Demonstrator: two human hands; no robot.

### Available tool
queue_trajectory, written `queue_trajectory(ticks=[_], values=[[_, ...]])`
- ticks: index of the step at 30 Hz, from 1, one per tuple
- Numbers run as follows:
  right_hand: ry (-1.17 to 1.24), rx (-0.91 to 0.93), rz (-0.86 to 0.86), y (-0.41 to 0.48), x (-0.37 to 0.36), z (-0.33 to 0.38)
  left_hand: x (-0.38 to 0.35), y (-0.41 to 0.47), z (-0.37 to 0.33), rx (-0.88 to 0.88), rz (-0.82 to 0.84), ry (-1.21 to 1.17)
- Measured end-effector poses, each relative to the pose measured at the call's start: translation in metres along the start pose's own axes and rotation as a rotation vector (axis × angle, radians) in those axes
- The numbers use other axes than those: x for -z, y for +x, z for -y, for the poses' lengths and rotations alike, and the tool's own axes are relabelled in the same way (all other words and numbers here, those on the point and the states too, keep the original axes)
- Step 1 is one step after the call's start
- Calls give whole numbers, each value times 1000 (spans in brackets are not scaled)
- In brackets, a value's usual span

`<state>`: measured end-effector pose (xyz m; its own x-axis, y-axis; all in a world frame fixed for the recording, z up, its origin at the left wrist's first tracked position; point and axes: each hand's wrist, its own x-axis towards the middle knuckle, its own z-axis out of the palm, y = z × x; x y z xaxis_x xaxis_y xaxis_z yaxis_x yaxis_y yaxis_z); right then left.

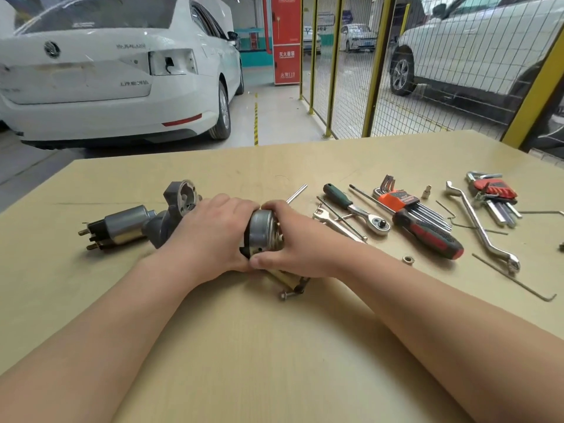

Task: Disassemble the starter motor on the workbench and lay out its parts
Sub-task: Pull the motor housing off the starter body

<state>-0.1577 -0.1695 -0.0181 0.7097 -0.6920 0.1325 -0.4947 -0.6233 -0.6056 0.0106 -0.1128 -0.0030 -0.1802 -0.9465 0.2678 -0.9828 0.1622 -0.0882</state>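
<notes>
The grey metal starter motor [158, 225] lies on its side on the tan wooden surface [274, 346], near the middle. Both hands are wrapped tight on it, so close together that they touch. The left hand [210, 236] grips the middle of the motor. The right hand [297, 239] grips the round silver end can [264, 232], which shows between the two hands. I think the left hand holds the motor steady so the right hand can pull or twist the end can off.

From the left hand, the motor's small grey tube with brass posts [125, 224] sticks out at nine o'clock. Its open grey nose [183, 198] sits at eleven o'clock. A thin silver rod [296, 193] pokes out past the right hand at twelve o'clock. Some loose bolts [290, 290] lie just under the hands at six o'clock. They look like parts taken out and kept near.

At three o'clock the tools lie in a row, easy to reach: a green-handled ratchet [354, 206], a red and black screwdriver [427, 238] and an orange set of bent keys [399, 199].
</notes>
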Motion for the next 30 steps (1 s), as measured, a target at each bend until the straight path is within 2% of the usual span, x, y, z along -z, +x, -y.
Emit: queue_trajectory(ticks=[6, 13, 22, 27, 30], values=[[91, 7, -106, 1, -3, 4, -5, -5, 2, -40, -122, -8], [58, -20, -155, -5, -2, 2, 0, -5, 1, -28, -34, -57], [14, 25, -208, -9, 9, 0, 9, -1, -7, -22, -16, -148], [156, 38, -137, -9, 1, 2, 9, -3, -11, -37, -107, -148], [147, 54, -173, -9, 5, 5, 12, -4, -15, -25, -170, -188]])
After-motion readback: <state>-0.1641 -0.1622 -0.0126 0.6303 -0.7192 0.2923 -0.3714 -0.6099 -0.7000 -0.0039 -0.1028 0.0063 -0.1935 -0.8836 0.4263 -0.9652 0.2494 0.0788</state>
